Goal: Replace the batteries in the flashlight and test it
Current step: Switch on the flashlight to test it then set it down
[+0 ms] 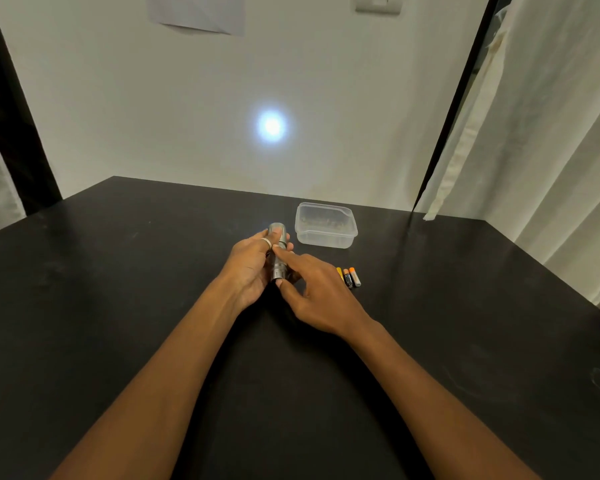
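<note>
Both hands grip flashlight (pixel 278 251): left hand (pixel 253 268) wraps barrel, right hand (pixel 321 299) pinches tail.

Black table (pixel 118 306) against a pale wall (pixel 343 98).
We see a bright spot (pixel 272 126) on it, curtains (pixel 551 133) right, perhaps a switch plate (pixel 378 3) above.
</note>
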`<state>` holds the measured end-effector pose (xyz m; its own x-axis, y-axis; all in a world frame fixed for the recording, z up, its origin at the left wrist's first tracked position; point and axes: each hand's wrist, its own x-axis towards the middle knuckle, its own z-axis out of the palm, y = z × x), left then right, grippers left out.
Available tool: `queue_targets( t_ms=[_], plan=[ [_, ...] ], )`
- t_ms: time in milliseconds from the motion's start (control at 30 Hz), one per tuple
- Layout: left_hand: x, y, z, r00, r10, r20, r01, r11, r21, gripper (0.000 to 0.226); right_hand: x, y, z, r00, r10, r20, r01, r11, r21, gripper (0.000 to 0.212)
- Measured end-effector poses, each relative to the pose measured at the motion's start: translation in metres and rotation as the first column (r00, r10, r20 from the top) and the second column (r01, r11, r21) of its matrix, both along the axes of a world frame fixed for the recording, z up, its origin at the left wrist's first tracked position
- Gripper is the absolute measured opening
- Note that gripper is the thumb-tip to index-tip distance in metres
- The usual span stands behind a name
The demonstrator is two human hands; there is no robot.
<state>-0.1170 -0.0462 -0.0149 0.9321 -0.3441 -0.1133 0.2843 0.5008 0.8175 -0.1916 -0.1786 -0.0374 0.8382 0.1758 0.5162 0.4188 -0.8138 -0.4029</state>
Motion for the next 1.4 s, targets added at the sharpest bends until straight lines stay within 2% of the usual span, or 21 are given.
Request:
queue_targets(
  t_ms=[167, 467, 733, 867, 1000, 1133, 1400],
  plan=[
    [0.0004, 0.0009, 0.0004, 1.0, -0.029, 0.007, 0.029, 0.999, 0.031, 0.025, -0.0002, 0.0004, -0.0005, 1.0, -0.005, -0.014, 0.005, 1.0, -0.02, 0.058],
    [0.0092, -0.0017, -0.0066, 0.999, 0.032, -0.039, -0.027, 0.991, 0.135, 0.024, -0.0027, 0.0042, 0.001, 0.998, -0.05, -0.037, 0.049, 0.998, -0.033, 0.05],
    [0.0027, 0.0017, -0.0013, 1.0, 0.009, -0.024, -0.007, 0.997, 0.071, 0.025, -0.0035, 0.0038, 0.001, 0.999, -0.043, -0.031, 0.04, 0.996, -0.077, 0.051],
    [0.0026, 0.0002, -0.0019, 0.999, 0.011, -0.043, -0.005, 0.993, 0.12, 0.032, -0.003, 0.004, 0.0009, 0.997, -0.06, -0.054, 0.057, 0.997, -0.058, 0.049],
    [0.0043, -0.0031, -0.0039, 0.999, 0.042, 0.006, -0.043, 0.977, 0.211, 0.029, -0.0026, 0.0043, 0.0001, 0.996, -0.062, -0.07, 0.06, 0.998, -0.024, 0.049],
    [0.0028, -0.0025, -0.0018, 1.0, 0.032, 0.001, -0.031, 0.982, 0.185, 0.025, -0.0024, 0.0049, -0.0013, 0.995, -0.075, -0.07, 0.072, 0.996, -0.048, 0.05],
    [0.0003, -0.0034, 0.0005, 0.999, 0.043, -0.006, -0.041, 0.98, 0.193, 0.033, -0.0006, 0.0034, -0.0029, 0.994, -0.079, -0.07, 0.076, 0.996, -0.043, 0.051]
  ],
)
